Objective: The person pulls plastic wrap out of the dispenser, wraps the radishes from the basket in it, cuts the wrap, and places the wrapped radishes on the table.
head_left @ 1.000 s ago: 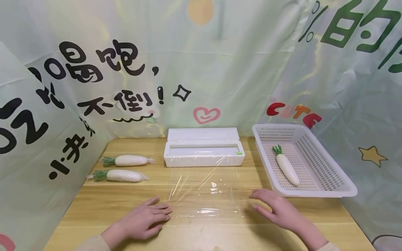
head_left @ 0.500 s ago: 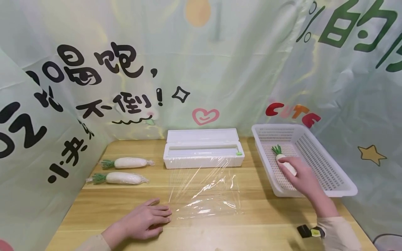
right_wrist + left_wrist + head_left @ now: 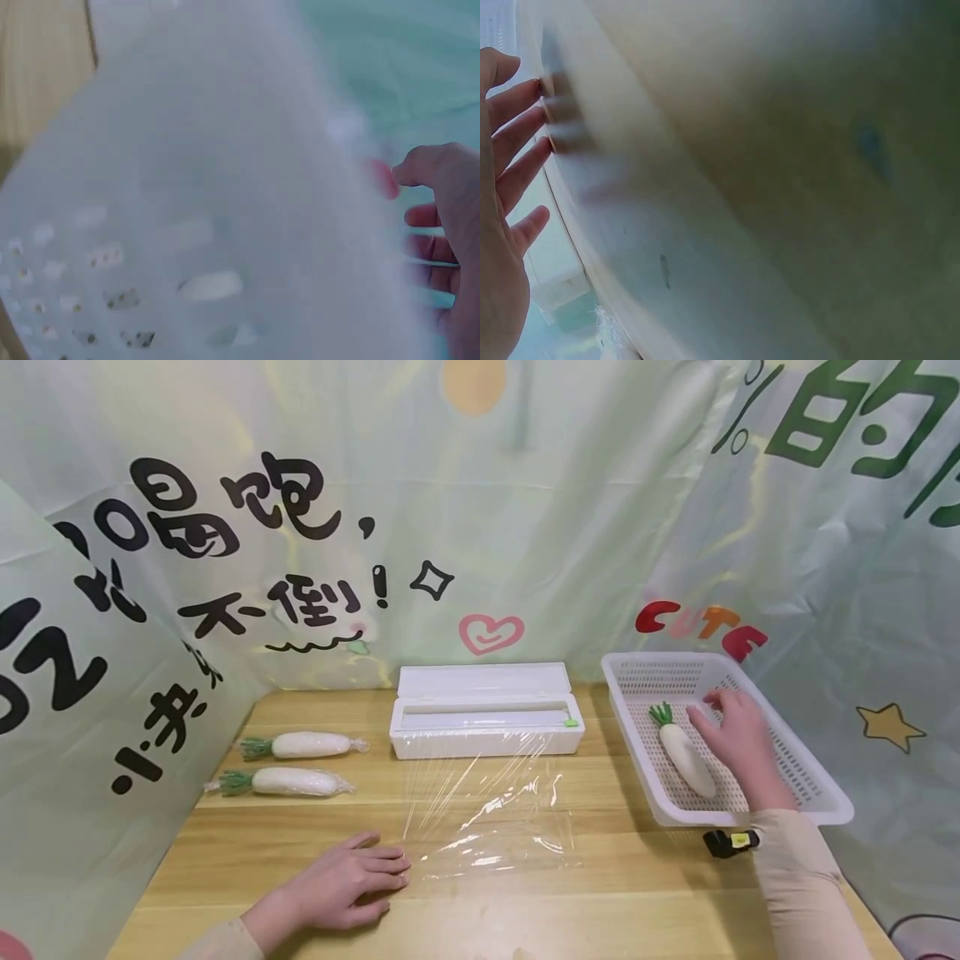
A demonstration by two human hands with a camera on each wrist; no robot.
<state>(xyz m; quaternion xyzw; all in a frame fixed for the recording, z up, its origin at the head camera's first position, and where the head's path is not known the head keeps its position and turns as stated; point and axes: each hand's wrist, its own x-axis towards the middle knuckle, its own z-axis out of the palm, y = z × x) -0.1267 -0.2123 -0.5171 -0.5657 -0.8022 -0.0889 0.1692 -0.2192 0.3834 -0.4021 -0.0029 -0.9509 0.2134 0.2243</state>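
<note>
My left hand (image 3: 337, 883) rests on the wooden table, its spread fingertips touching the near left corner of the clear cling film (image 3: 487, 827). The film runs out from a white cling film box (image 3: 487, 743) with its lid raised. Over the white basket (image 3: 750, 818), my right hand (image 3: 738, 747) hovers just right of a white radish (image 3: 686, 760) with green leaf stubs. Its fingers are loosely bent, with nothing held. The right wrist view shows the same hand (image 3: 450, 217) beyond the blurred basket wall (image 3: 172, 150).
Two film-wrapped radishes lie side by side at the left, the farther radish (image 3: 311, 745) above the nearer radish (image 3: 296, 782). A green cutter slider (image 3: 572, 723) sits on the box's right end. Printed cloth (image 3: 570, 527) hangs behind and beside the table.
My right hand has gone from beside the film to over the radish in the basket, then farther right and away from it. The radish and left hand stay put.
</note>
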